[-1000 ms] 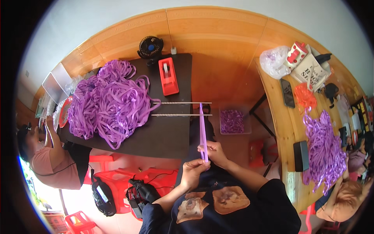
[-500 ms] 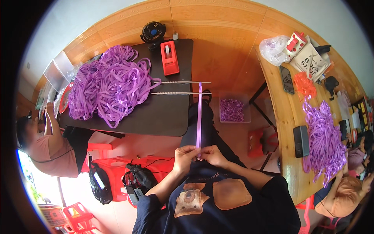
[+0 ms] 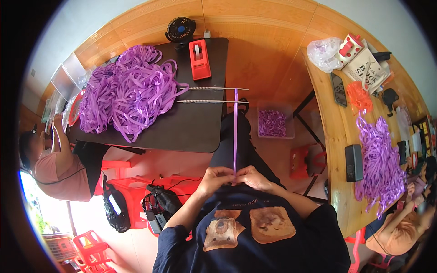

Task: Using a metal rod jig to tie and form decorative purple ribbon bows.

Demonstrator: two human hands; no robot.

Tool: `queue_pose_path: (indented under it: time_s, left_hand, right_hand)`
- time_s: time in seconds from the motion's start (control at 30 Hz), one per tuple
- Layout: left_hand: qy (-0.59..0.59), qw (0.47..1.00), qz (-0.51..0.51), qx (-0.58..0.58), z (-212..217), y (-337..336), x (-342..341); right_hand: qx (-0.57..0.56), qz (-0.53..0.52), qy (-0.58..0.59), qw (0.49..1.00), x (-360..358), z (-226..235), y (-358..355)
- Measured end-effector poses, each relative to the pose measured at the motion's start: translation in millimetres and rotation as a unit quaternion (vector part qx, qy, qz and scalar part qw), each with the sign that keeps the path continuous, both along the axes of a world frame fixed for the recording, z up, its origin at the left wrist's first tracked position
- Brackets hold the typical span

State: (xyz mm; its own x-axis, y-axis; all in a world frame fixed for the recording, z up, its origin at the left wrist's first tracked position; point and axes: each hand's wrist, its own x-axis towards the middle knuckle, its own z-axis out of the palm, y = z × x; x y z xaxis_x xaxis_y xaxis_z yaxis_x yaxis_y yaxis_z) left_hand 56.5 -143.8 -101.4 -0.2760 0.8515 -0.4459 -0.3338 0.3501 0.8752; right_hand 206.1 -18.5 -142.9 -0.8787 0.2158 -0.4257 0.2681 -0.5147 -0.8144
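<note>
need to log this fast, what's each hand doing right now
Left hand: closed, pinching the near end of the purple ribbon strip.
Right hand: closed, pinching the same end.

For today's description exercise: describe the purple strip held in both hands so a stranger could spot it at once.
Start at the dark table with its heap of purple ribbon. Off its right edge, one strip runs straight from two thin rods to the left hand and right hand: taut and single, not tangled.

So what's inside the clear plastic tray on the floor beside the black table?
The clear plastic tray holds a heap of short purple ribbon pieces; whatever lies beneath them is covered.
</note>
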Motion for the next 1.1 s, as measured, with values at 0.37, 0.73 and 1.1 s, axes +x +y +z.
queue_pose_path:
  time_s: [0.37, 0.73, 1.1]
  left_hand:
    - [0.117, 0.989, 0.078, 0.04, -6.8, 9.2, 16.2]
    - [0.015, 0.978, 0.164, 0.129, -7.3, 76.3, 8.7]
    - [-0.017, 0.941, 0.293, 0.169, 3.0, 158.3, 2.9]
  right_hand:
    - [-0.027, 0.015, -0.014, 0.999, 0.1, 3.9, 2.1]
    - [0.006, 0.055, -0.034, 0.998, 2.7, -2.7, 19.0]
    - [-0.07, 0.008, -0.038, 0.997, 11.4, -14.7, 29.4]
